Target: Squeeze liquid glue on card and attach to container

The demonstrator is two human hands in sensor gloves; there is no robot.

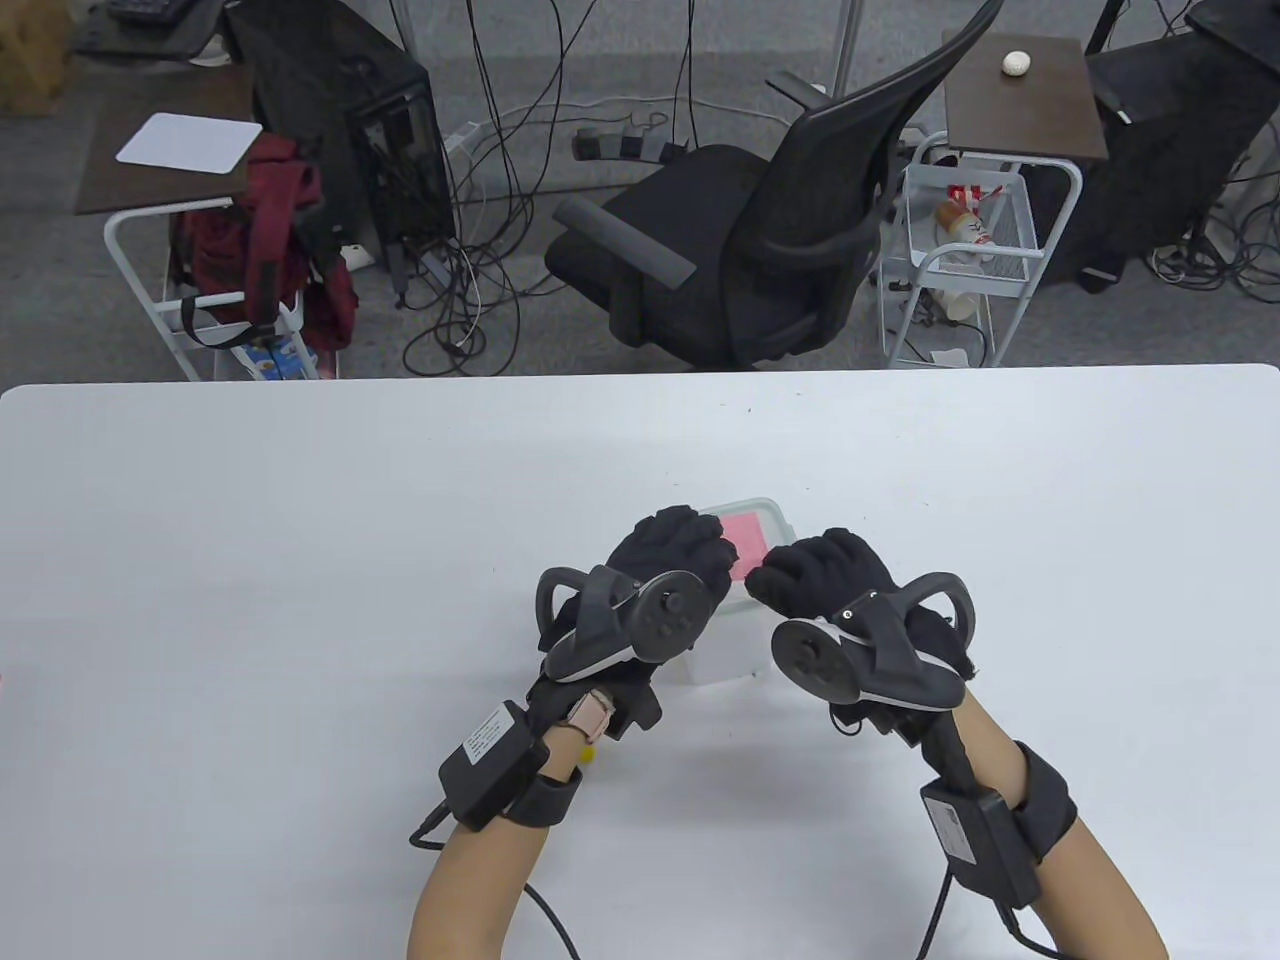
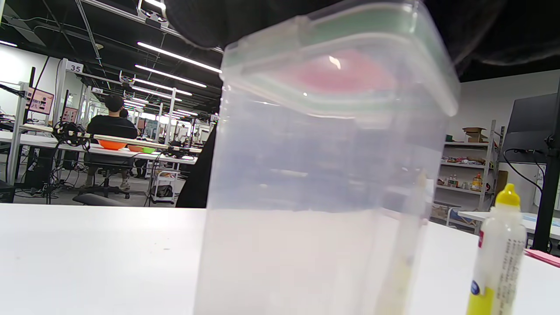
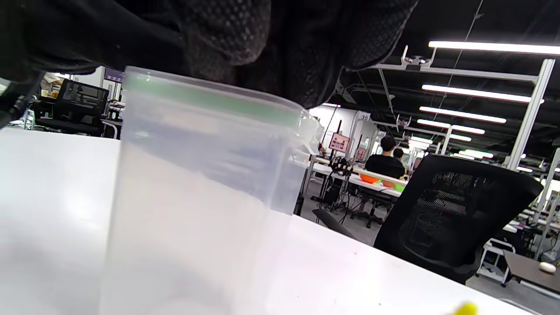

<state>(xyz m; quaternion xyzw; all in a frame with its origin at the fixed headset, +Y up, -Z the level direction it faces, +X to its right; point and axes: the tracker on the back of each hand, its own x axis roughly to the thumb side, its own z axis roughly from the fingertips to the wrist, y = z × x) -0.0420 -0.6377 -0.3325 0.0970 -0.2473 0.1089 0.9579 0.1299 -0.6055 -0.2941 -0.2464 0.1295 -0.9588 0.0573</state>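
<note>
table view: both curled hands — left hand (image 1: 672, 560), right hand (image 1: 825, 572) — press on the pink card (image 1: 745, 541) atop the clear container (image 1: 735, 655) mid-table (image 1: 250, 560). left wrist view: frosted container, green-sealed lid, pink showing through; yellow-capped glue bottle (image 2: 498, 258) stands just beside. right wrist view: fingers (image 3: 227, 39) rest on the lid — grasp unclear.

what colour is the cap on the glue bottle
Yellow. The glue bottle has a yellow cap, clearest in the left wrist view.
</note>
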